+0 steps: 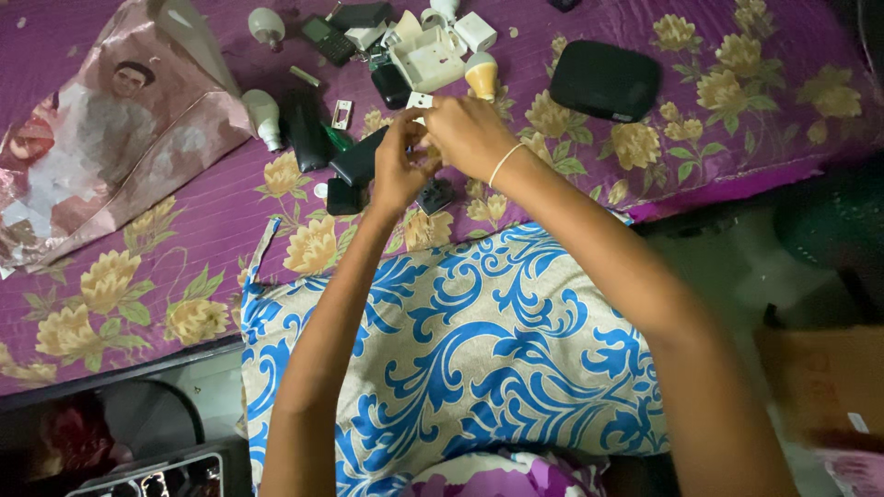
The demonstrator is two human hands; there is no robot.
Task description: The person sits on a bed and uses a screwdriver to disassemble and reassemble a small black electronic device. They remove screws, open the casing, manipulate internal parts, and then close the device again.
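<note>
On the purple flowered bedspread, above a blue patterned cushion, the left hand and right hand pinch together a small white part; its long axis cannot be told, mostly hidden by fingers.

Bed fills the upper frame, covered by a purple sheet with yellow flower print, edge running diagonally from lower left to right. Blue-and-cream scroll-pattern pillow sits centre-bottom, overlapping the bed edge. Pale floor shows at right below the bed, with a dark green round object far right and a brown cardboard box lower right; lighting is dim and even, lower left corner dark.
</note>
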